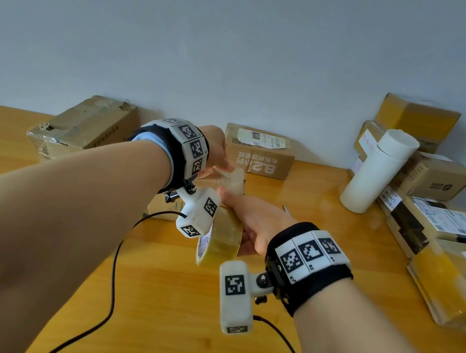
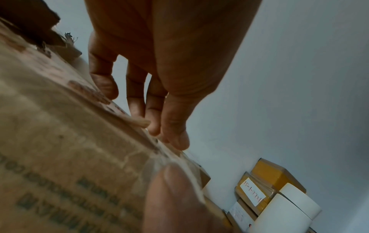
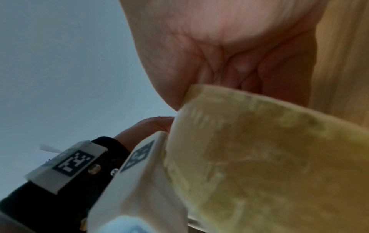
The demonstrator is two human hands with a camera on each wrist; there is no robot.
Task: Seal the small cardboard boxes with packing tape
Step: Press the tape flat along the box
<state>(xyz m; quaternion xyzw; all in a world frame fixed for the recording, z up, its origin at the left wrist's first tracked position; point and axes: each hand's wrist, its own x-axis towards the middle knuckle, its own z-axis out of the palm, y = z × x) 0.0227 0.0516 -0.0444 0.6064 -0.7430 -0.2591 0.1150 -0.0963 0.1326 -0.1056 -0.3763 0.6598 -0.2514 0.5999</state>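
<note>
My right hand [image 1: 248,224] grips a roll of yellowish clear packing tape [image 1: 223,242] above the wooden table [image 1: 174,304]. In the right wrist view the roll [image 3: 269,165] fills the lower right beneath my palm [image 3: 229,55]. A short clear strip [image 1: 236,178] runs up from the roll, and my left hand [image 1: 219,166] pinches its free end. The left wrist view shows my left fingers [image 2: 159,110] held together at the strip's edge [image 2: 169,157]. Below both hands lies a small cardboard box [image 1: 160,206], mostly hidden by my left wrist camera.
A large battered box [image 1: 87,125] stands at the back left and a labelled box [image 1: 260,151] at the back middle. A white cylinder [image 1: 375,174] leans against stacked boxes [image 1: 417,120] on the right, with taped parcels [image 1: 446,228] in front. Camera cables [image 1: 114,279] trail across the table.
</note>
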